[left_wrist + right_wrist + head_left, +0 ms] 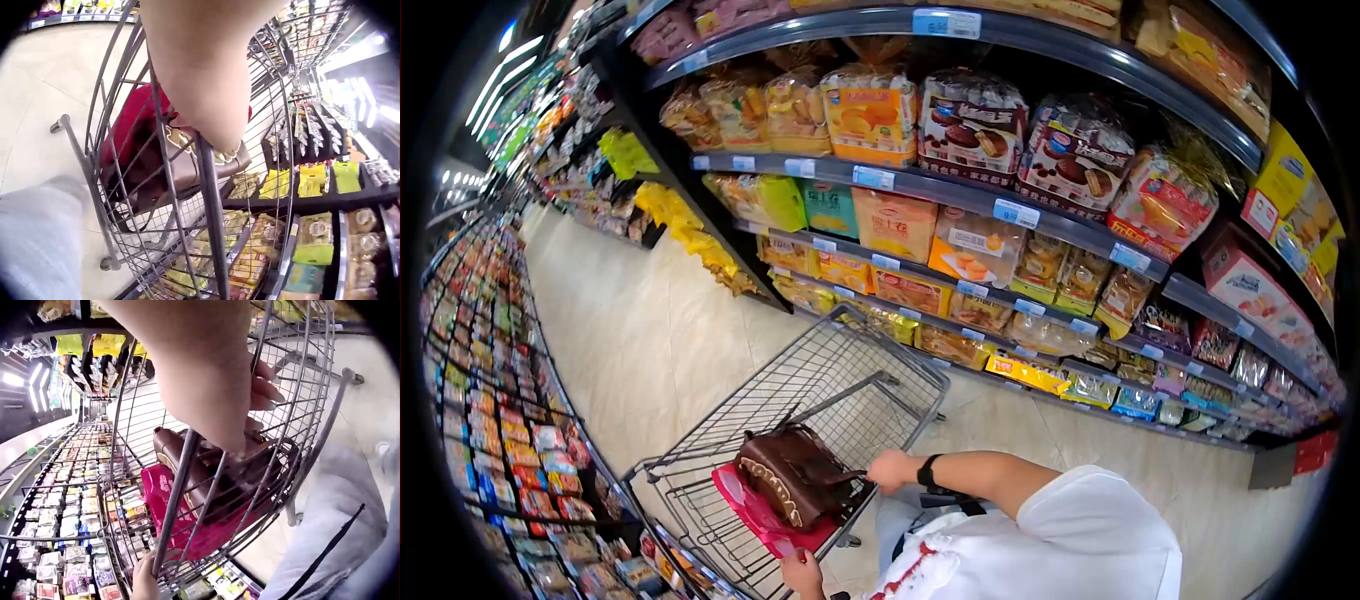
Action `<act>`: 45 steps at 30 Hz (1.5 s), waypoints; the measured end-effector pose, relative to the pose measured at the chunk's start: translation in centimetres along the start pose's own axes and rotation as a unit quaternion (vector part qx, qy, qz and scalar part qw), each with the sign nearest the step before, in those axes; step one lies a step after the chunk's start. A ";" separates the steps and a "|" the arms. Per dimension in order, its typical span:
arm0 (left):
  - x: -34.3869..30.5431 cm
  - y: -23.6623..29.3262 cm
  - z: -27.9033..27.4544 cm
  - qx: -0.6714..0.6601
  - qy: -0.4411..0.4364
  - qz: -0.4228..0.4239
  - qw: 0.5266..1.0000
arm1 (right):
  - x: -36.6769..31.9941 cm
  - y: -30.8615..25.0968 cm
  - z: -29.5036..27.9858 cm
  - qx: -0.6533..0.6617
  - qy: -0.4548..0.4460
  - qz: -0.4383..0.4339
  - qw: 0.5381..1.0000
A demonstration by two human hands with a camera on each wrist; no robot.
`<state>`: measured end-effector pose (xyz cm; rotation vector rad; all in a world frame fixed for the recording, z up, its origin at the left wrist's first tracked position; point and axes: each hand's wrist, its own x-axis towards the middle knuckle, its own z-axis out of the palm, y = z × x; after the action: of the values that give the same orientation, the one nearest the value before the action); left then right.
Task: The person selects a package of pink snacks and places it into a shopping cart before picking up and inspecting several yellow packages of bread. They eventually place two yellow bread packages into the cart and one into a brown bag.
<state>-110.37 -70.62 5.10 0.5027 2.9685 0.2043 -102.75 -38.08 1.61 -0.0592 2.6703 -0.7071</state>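
A metal shopping cart point(700, 430) holds a dark brown bag point(795, 475) with a pale, chain-like trim, lying on a bright pink item point(745, 510). My right hand point(890, 470), below a black wristband, grips the cart's near rim beside the bag's strap; in the right wrist view several fingers point(265, 394) of it reach past the bar. Lower down, my left hand point(802, 572) grips the same rim close to the pink item. The left wrist view shows this hand point(209, 106) over the bar, its fingers mostly hidden.
Shelves of packaged bread and cakes point(870, 115) run along the cart's far and right sides. Racks of small snack packs point(520, 440) stand on the left. Pale floor point(620, 320) stretches between them, with yellow packages point(685, 235) hanging at a shelf end.
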 end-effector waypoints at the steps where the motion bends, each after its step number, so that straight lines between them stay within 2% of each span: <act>1: 1.7 -1.1 0.1 -0.004 0.002 0.008 1.000 | 1.6 0.0 -0.3 -0.004 0.025 -0.007 1.000; 4: 6.2 -2.0 -1.1 -0.027 -0.040 0.008 0.999 | 6.3 0.2 -0.4 -0.004 0.065 -0.001 0.998; 7: 10.1 -0.6 -5.0 0.115 -0.162 0.028 0.980 | 9.5 -0.2 -2.4 -0.032 0.050 0.014 0.998; 9: 13.1 -2.4 -1.6 0.079 -0.098 0.040 0.991 | 10.6 -1.1 -3.6 -0.048 0.065 0.020 0.997; 10: 14.4 -3.2 -0.5 0.062 -0.070 0.045 0.995 | 11.8 -1.4 -3.5 -0.054 0.046 0.062 0.996; 11: 15.7 -2.9 -0.5 0.017 -0.123 0.062 0.990 | 11.8 -1.6 -3.9 -0.026 0.090 0.058 0.994; 12: 16.6 -3.0 0.5 0.001 -0.050 0.148 0.988 | 11.6 -1.9 -4.3 0.002 0.132 0.055 0.990; 13: 17.2 -2.2 0.9 -0.007 -0.031 0.166 0.986 | 12.1 -1.8 -4.3 0.025 0.134 0.058 0.989; 14: 18.1 -1.3 1.2 -0.015 -0.009 0.183 0.983 | 12.0 -1.4 -4.0 0.043 0.175 0.022 0.983; 16: 19.6 0.9 1.1 -0.052 -0.035 0.209 0.976 | 11.4 -0.5 -4.6 0.073 0.265 -0.050 0.960; 17: 19.7 3.4 -0.7 -0.061 -0.085 0.191 0.976 | 11.2 -0.1 -4.9 0.031 0.207 -0.017 0.978; 20: 21.9 5.6 0.2 -0.105 -0.134 0.241 0.956 | 7.1 -0.6 -7.9 -0.014 0.144 0.024 0.989; 22: 23.1 6.9 1.1 -0.122 -0.163 0.276 0.939 | 6.4 1.3 -7.0 -0.027 0.134 0.075 0.988; 23: 23.0 8.1 0.9 -0.071 -0.151 0.262 0.950 | 4.8 2.2 -7.0 -0.014 0.175 0.119 0.977; 24: 22.3 9.4 0.8 -0.018 -0.138 0.248 0.959 | 3.1 2.9 -6.8 0.002 0.216 0.164 0.963; 26: 21.6 11.7 1.2 0.077 -0.056 0.197 0.976 | 0.7 6.5 -4.4 0.026 0.285 0.243 0.927; 27: 24.3 12.8 3.3 0.182 -0.125 0.089 0.971 | -2.0 7.5 -4.8 0.045 0.288 0.278 0.915; 28: 24.4 14.0 3.6 0.193 -0.128 0.111 0.967 | -4.3 9.2 -4.3 0.070 0.293 0.342 0.890; 29: 24.0 15.4 3.6 0.203 -0.121 0.132 0.963 | -8.3 8.6 -5.7 0.085 0.311 0.408 0.854; 30: 23.3 16.9 3.4 0.203 -0.110 0.160 0.960 | -10.8 9.9 -4.7 0.067 0.391 0.446 0.803; 34: 20.8 23.9 3.3 0.225 -0.082 0.245 0.940 | -22.4 14.3 -2.6 0.207 0.435 0.555 0.678; 35: 20.1 25.5 3.5 0.233 -0.082 0.264 0.932 | -24.7 14.6 -1.9 0.203 0.463 0.594 0.625; 40: 16.2 33.0 5.1 0.265 -0.105 0.346 0.894 | -35.6 16.4 2.3 0.254 0.569 0.574 0.532; 41: 15.4 34.3 5.5 0.271 -0.113 0.363 0.884 | -37.7 15.1 2.0 0.271 0.591 0.575 0.497; 42: 14.7 35.6 5.9 0.284 -0.123 0.382 0.871 | -38.6 16.8 3.7 0.276 0.623 0.556 0.475; 44: 13.2 38.6 6.8 0.328 -0.143 0.444 0.821 | -42.4 14.3 2.3 0.299 0.610 0.565 0.468; 45: 12.2 40.4 7.6 0.356 -0.151 0.494 0.779 | -42.5 16.3 4.0 0.265 0.619 0.582 0.457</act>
<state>-107.85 -27.84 2.66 1.9082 2.0560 -0.8589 -60.88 -20.06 5.22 3.0785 2.0386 -1.1091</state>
